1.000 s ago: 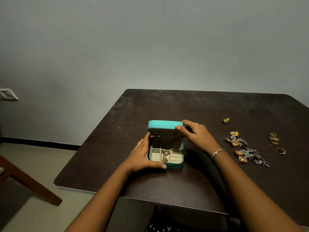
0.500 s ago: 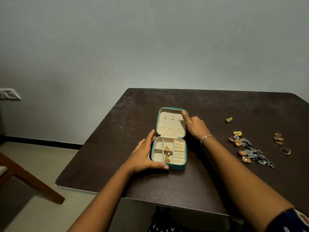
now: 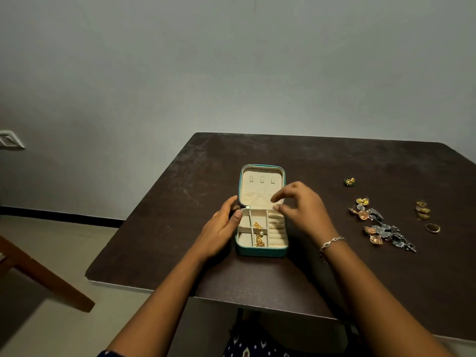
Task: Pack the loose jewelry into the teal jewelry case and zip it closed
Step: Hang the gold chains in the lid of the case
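Head view: teal case point(image 3: 261, 249) lies open on table point(image 3: 180, 228), lid laid back; one gold piece point(image 3: 258, 234) in the middle compartment; left hand point(image 3: 219, 233) rests against the case's left side, fingers straight; right hand point(image 3: 304, 210) hovers over its right rim, loosely curled, empty; jewelry pile point(image 3: 381, 228) and rings point(image 3: 432, 228) well to the right, unpacked; zipping not begun.

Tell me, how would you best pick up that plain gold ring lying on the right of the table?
Pinch the gold ring across its band from straight above, gripping opposite sides. It seems to lie flat on the table, hole upward, so it offers no edge to slide under. The right hand, nearer and holding nothing, probably suits best.
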A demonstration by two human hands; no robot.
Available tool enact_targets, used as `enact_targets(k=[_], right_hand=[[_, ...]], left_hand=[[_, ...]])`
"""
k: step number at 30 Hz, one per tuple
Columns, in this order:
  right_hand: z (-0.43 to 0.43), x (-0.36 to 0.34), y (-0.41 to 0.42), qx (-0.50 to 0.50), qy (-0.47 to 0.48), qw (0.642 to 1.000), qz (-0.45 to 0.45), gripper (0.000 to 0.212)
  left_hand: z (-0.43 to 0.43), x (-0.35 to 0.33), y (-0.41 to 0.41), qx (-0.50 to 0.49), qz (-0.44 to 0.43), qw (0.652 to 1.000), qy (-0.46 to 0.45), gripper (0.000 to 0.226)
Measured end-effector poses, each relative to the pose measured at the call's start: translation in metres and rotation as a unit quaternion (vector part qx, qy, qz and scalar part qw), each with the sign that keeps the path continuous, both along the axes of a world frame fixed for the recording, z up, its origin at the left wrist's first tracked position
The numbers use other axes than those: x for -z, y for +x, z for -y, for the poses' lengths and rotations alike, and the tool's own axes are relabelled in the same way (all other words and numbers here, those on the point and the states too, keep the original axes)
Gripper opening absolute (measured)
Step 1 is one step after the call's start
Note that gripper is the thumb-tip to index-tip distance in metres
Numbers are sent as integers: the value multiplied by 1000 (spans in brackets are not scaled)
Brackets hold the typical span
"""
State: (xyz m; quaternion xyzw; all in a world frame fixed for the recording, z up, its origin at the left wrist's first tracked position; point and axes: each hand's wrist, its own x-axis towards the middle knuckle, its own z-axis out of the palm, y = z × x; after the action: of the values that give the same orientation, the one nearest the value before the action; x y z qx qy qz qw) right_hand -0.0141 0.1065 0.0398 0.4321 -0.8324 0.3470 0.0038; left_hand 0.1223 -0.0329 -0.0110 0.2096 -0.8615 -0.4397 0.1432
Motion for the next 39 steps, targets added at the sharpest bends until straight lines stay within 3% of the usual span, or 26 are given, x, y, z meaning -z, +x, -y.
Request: enact_targets(k=[5, 15, 21, 28, 34, 39], right_hand=[[4, 10, 22, -54, 137, 987, -60, 20], [11, 16, 31, -30, 141, 986, -87, 15], [10, 9, 27, -9, 95, 995, 27, 8], [2, -8, 15, -48, -15, 973, 226, 4], [-5, -27, 18, -99, -96, 929, 342, 12], [-5, -36, 20, -95, -93, 927, 350, 13]], left_hand=[[1, 2, 0, 8, 5, 999, -31, 60], [2, 4, -2, 15, -7, 999, -46, 60], [3, 4, -1, 11, -25, 999, -25, 51], [-6, -12, -3, -123, -129, 984, 21, 33], [-12, -41, -8, -32, -141, 989, 44, 18], [-17, -49, -8, 36, -157, 980, 115, 15]])
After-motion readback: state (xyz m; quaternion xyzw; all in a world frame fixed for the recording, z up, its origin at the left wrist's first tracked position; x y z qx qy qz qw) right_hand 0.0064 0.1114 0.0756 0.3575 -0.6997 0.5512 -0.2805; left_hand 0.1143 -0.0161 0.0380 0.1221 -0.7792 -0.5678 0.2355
